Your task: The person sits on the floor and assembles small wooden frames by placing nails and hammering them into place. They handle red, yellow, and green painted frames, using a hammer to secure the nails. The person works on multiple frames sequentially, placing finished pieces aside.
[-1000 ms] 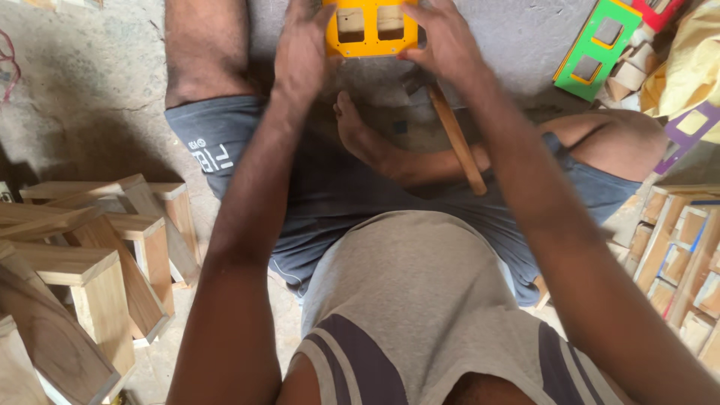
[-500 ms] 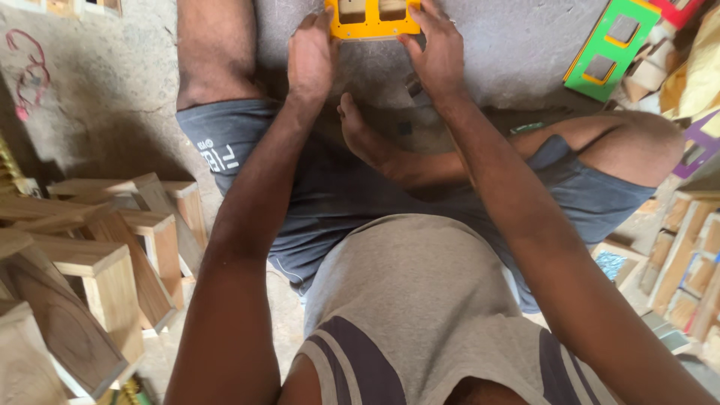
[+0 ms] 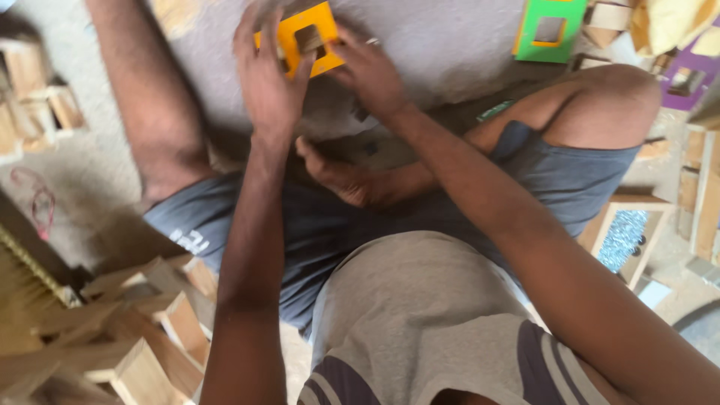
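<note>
Left hand: the left hand (image 3: 268, 82) grips the left side of an orange-yellow wooden frame (image 3: 309, 39), fingers curled over its near face and pressed against it, thumb pointing up beside the square opening.
Right hand: the right hand (image 3: 369, 73) holds the right side of the same frame, fingers bent and closed on its edge; a pale ring shows on one finger.
Frame: small, painted orange-yellow, with square cut-outs; it is tilted and held just above the grey cloth (image 3: 450, 37) spread on the floor, at the top middle of the view, in front of the person's crossed legs.
Seated pose: the person sits on the floor in dark blue shorts (image 3: 330, 225) and a grey shirt with dark stripes (image 3: 420, 330); a bare foot (image 3: 345, 176) lies just below the two hands.
Right of the frame: a green wooden frame (image 3: 551, 30) with a yellow-edged opening lies on the cloth, well apart from the hands; a purple frame (image 3: 686, 82) sits at the far right edge.
Lower left: a heap of bare wooden blocks (image 3: 127, 345) lies beside the left thigh.
Lower right: an unpainted wooden frame (image 3: 626, 232) with a blue speckled inner panel rests beside the right knee.
</note>
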